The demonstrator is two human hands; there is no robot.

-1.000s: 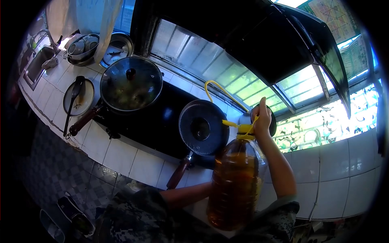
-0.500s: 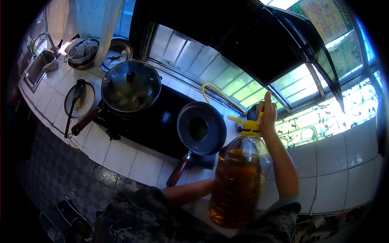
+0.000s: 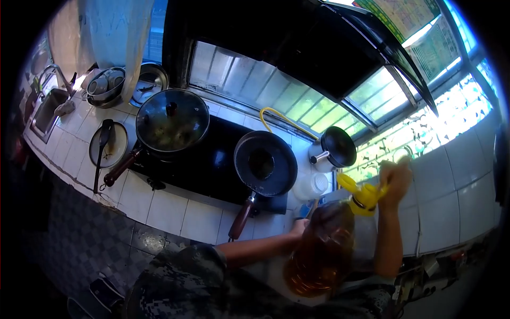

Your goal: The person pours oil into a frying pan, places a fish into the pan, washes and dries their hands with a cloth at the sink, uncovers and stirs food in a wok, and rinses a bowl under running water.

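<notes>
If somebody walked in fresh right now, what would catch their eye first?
Probably the big bottle of amber liquid close in front of the person, its bright yellow top beside the right hand. Next, the glass-lidded pan on the left of the black stove, and the uncovered frying pan at its right end.

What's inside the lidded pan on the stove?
Through the glass lid of the lidded pan, pale, brownish lumps of food show. The dark knob covers a small patch, and the hazy view leaves the kind of food unclear.
</notes>
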